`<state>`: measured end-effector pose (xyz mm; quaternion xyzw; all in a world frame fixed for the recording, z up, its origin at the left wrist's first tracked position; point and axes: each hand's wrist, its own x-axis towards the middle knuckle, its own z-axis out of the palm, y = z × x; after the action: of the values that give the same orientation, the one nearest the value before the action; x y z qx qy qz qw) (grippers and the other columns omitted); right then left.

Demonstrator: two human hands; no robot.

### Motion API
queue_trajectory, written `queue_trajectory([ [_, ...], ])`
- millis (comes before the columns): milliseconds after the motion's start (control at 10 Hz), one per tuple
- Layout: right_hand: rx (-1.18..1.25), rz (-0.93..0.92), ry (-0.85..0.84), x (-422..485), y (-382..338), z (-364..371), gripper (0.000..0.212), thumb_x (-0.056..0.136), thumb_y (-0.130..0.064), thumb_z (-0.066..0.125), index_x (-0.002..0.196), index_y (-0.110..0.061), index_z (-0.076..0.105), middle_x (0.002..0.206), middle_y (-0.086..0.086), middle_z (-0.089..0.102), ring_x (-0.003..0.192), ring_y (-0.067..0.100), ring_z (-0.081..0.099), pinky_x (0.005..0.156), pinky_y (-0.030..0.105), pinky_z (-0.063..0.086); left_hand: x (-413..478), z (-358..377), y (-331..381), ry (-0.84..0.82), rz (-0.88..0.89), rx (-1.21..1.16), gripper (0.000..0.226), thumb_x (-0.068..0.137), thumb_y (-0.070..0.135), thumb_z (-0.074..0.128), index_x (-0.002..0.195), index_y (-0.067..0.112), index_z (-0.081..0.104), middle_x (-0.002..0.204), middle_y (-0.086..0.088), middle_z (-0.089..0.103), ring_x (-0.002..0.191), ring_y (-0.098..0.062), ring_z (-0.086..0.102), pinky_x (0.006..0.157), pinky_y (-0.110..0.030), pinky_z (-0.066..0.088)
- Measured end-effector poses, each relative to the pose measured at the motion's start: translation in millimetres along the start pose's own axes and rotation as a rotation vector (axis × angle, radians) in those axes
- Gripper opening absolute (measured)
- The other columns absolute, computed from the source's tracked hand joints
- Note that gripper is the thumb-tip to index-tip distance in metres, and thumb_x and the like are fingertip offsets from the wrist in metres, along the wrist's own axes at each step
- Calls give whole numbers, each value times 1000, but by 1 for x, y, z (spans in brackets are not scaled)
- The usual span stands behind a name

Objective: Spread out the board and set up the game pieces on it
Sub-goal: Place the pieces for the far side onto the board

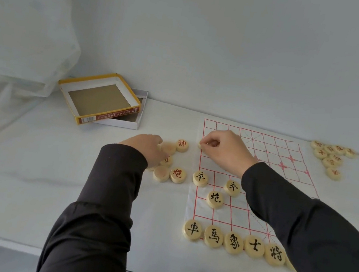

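Observation:
A thin white board (272,150) with a red grid lies spread on the table. My right hand (223,151) pinches a wooden disc (201,145) at the board's left edge. My left hand (148,148) rests on a cluster of loose discs (167,149) left of the board, among them red-lettered ones (182,145) (177,175); its fingertips are hidden. Black-lettered pieces stand in a row (233,243) along the near edge. Two more (200,178) (232,187) and a third (215,199) stand further in.
An open yellow-rimmed box (100,97) leans on its white tray (141,97) at the back left. A pile of several discs (330,156) lies at the far right. Translucent fabric (24,40) hangs at the left. A pale wall runs behind the table.

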<state>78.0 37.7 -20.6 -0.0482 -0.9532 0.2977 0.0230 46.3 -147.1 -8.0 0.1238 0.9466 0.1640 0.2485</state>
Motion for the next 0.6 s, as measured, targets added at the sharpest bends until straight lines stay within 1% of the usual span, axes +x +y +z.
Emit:
queue_trajectory([
  [100,-22,-22,-93,-12,-6,6,18,89,-27,58,102,-20,67,93,-4,62,88,14,58,79,27,49,-1,-1,-4,9,-2,-17,51,98,34,43,144,19,30,147,-6,38,133,-25,37,107,-33,30],
  [200,-181,-100,-248,-23,-12,13,33,86,-37,63,117,-25,60,105,-7,56,97,11,53,86,26,46,-4,-3,-7,22,5,-19,51,98,35,42,145,19,29,148,-6,36,134,-25,35,108,-33,29],
  [300,-312,-199,-282,-28,-17,18,49,82,-42,66,127,-24,55,119,-8,53,110,10,45,94,23,38,-4,-5,-11,31,10,-25,51,98,35,43,145,21,28,148,-5,36,133,-24,36,107,-33,30],
  [400,-402,-258,-274,-26,-21,24,53,80,-48,66,127,-24,55,122,-8,52,112,11,42,94,26,36,-4,-6,-14,40,8,-26,51,97,35,43,145,20,29,148,-5,36,133,-23,37,107,-32,31],
  [500,-471,-298,-255,-25,-23,31,43,82,-50,62,117,-25,60,113,-7,56,101,11,41,89,27,37,-4,-5,-13,36,9,-25,52,98,35,43,145,21,28,148,-5,36,133,-24,37,106,-33,31],
  [600,-426,-298,-244,-25,-26,33,32,84,-44,62,107,-21,63,103,-6,56,93,9,39,82,24,35,-4,-5,-11,39,20,-22,52,98,35,43,146,22,26,148,-5,36,133,-24,37,106,-33,32],
])
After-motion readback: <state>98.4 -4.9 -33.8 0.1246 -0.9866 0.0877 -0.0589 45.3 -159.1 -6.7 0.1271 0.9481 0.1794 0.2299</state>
